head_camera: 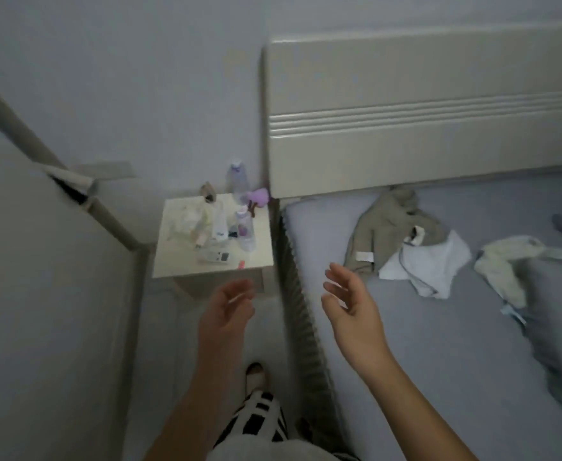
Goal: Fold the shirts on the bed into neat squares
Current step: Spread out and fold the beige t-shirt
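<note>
A person stands in the narrow gap beside a bed (422, 344), looking down at both bare hands held out in front. The left hand (228, 314) hangs over the floor in front of a small white nightstand (259, 251), fingers loosely spread and holding nothing; it is blurred. The right hand (349, 307) is raised over the near edge of the mattress, fingers relaxed and apart, also empty. Crumpled on the grey sheet near the headboard (422, 104) lies an olive shirt (382, 227), with a white shirt (429, 264) overlapping its lower right side. Further right is a pale cream garment (502, 261), possibly another shirt, next to a rumpled grey blanket (559, 324). The nightstand is crowded with clear plastic bottles (244, 227), a remote control (214, 257) and a purple toy (258, 197). Between the nightstand and the shirts runs the ribbed side of the mattress. A slippered foot (254, 374) and black-and-white checked trousers (259, 417) show below.
</note>
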`<act>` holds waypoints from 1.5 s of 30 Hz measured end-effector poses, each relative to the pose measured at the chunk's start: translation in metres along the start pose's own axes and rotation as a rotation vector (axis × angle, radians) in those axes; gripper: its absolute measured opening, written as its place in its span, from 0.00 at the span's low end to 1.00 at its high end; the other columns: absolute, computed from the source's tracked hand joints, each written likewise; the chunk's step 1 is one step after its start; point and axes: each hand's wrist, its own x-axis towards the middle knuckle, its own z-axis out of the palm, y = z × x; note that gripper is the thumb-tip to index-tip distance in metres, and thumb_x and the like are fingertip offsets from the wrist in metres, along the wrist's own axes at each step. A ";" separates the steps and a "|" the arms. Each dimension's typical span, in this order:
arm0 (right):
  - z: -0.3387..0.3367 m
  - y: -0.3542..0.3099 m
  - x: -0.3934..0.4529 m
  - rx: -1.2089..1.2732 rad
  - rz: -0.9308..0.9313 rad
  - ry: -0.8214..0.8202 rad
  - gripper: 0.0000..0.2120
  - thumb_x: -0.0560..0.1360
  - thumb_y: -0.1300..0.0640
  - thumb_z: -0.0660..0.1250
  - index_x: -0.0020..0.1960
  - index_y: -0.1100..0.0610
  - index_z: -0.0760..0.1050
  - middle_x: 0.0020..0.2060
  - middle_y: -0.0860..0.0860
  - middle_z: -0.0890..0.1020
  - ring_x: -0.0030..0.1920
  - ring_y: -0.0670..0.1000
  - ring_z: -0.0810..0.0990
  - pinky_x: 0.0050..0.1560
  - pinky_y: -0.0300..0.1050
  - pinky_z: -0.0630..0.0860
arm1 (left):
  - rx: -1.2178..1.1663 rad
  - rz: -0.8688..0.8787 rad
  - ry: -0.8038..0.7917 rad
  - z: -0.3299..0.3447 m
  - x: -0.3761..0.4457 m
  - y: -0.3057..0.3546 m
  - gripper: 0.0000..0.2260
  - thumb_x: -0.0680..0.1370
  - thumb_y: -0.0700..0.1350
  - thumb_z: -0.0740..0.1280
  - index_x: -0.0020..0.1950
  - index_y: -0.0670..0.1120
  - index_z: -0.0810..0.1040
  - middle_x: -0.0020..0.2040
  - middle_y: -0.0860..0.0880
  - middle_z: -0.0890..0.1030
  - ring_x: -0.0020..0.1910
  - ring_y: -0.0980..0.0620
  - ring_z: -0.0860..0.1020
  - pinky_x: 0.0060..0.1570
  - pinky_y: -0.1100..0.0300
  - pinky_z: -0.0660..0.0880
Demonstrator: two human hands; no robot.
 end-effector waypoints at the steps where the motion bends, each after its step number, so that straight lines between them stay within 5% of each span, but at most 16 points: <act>1: -0.017 0.004 0.009 0.009 0.016 0.066 0.21 0.79 0.62 0.64 0.67 0.44 0.71 0.62 0.37 0.77 0.61 0.37 0.76 0.54 0.30 0.75 | 0.028 -0.022 -0.062 0.022 0.013 -0.002 0.13 0.78 0.32 0.65 0.53 0.50 0.81 0.50 0.52 0.85 0.51 0.54 0.82 0.58 0.42 0.76; 13: -0.135 0.096 0.178 0.090 0.356 0.701 0.20 0.79 0.62 0.64 0.68 0.48 0.71 0.61 0.41 0.77 0.60 0.40 0.77 0.47 0.29 0.74 | 0.417 -0.075 -0.781 0.280 0.219 -0.075 0.11 0.80 0.41 0.66 0.57 0.57 0.80 0.55 0.60 0.82 0.57 0.60 0.79 0.60 0.56 0.77; 19: -0.168 0.199 0.297 0.137 0.491 0.798 0.20 0.78 0.61 0.65 0.67 0.48 0.70 0.61 0.45 0.77 0.59 0.43 0.77 0.48 0.29 0.73 | 0.604 -0.077 -0.872 0.419 0.328 -0.188 0.12 0.79 0.41 0.67 0.57 0.57 0.76 0.57 0.57 0.80 0.57 0.58 0.78 0.49 0.71 0.75; 24: -0.200 0.285 0.387 0.011 0.621 0.722 0.24 0.77 0.57 0.66 0.72 0.54 0.67 0.63 0.50 0.76 0.62 0.51 0.76 0.60 0.48 0.75 | 0.919 0.006 -0.825 0.516 0.385 -0.287 0.29 0.72 0.52 0.73 0.70 0.47 0.69 0.66 0.46 0.71 0.64 0.48 0.72 0.62 0.57 0.70; 28: -0.206 0.328 0.433 -0.048 0.593 0.672 0.19 0.74 0.57 0.69 0.64 0.54 0.70 0.48 0.44 0.73 0.50 0.46 0.73 0.50 0.38 0.67 | 1.142 0.210 -0.836 0.527 0.408 -0.327 0.17 0.72 0.47 0.73 0.58 0.44 0.75 0.62 0.41 0.72 0.63 0.43 0.70 0.63 0.56 0.67; 30: -0.203 0.340 0.439 -0.011 0.618 0.698 0.19 0.75 0.58 0.68 0.64 0.53 0.69 0.49 0.45 0.74 0.49 0.46 0.73 0.50 0.38 0.67 | 1.092 0.289 -0.822 0.522 0.414 -0.328 0.07 0.73 0.42 0.70 0.49 0.45 0.75 0.57 0.42 0.75 0.54 0.46 0.74 0.51 0.67 0.66; 32: -0.195 0.343 0.435 -0.009 0.624 0.724 0.10 0.76 0.59 0.65 0.56 0.52 0.71 0.42 0.44 0.76 0.43 0.45 0.74 0.43 0.34 0.68 | 1.011 0.286 -0.833 0.513 0.412 -0.319 0.08 0.74 0.39 0.69 0.44 0.48 0.72 0.49 0.45 0.77 0.44 0.50 0.74 0.42 0.71 0.65; 33: -0.192 0.339 0.430 -0.017 0.615 0.737 0.03 0.76 0.59 0.64 0.48 0.52 0.71 0.36 0.44 0.74 0.38 0.42 0.73 0.36 0.31 0.67 | 0.964 0.250 -0.843 0.507 0.409 -0.312 0.09 0.74 0.39 0.69 0.42 0.50 0.70 0.45 0.48 0.77 0.42 0.51 0.75 0.41 0.67 0.68; 35: -0.185 0.330 0.415 -0.007 0.578 0.755 0.11 0.75 0.58 0.64 0.36 0.54 0.65 0.29 0.46 0.69 0.29 0.41 0.68 0.29 0.32 0.64 | 0.855 0.174 -0.862 0.490 0.397 -0.294 0.11 0.73 0.38 0.67 0.41 0.53 0.69 0.40 0.50 0.76 0.39 0.51 0.75 0.42 0.58 0.72; 37: -0.181 0.312 0.393 0.111 0.567 0.773 0.11 0.75 0.58 0.63 0.34 0.56 0.68 0.28 0.46 0.69 0.29 0.42 0.67 0.32 0.40 0.66 | 0.741 0.173 -0.896 0.470 0.378 -0.272 0.11 0.72 0.38 0.67 0.41 0.53 0.69 0.40 0.49 0.75 0.39 0.52 0.73 0.42 0.58 0.72; 41: -0.182 0.272 0.321 0.382 0.453 0.869 0.17 0.73 0.63 0.59 0.30 0.50 0.76 0.28 0.44 0.77 0.30 0.44 0.72 0.32 0.39 0.69 | 0.620 0.271 -1.047 0.437 0.313 -0.234 0.08 0.70 0.42 0.67 0.41 0.53 0.70 0.43 0.52 0.72 0.42 0.56 0.73 0.41 0.70 0.69; 45: -0.196 0.261 0.226 0.543 0.413 0.929 0.21 0.77 0.73 0.52 0.46 0.62 0.84 0.42 0.61 0.86 0.40 0.57 0.81 0.38 0.49 0.76 | 0.637 0.231 -1.296 0.418 0.235 -0.227 0.09 0.69 0.39 0.68 0.40 0.50 0.69 0.42 0.55 0.71 0.40 0.56 0.74 0.41 0.62 0.74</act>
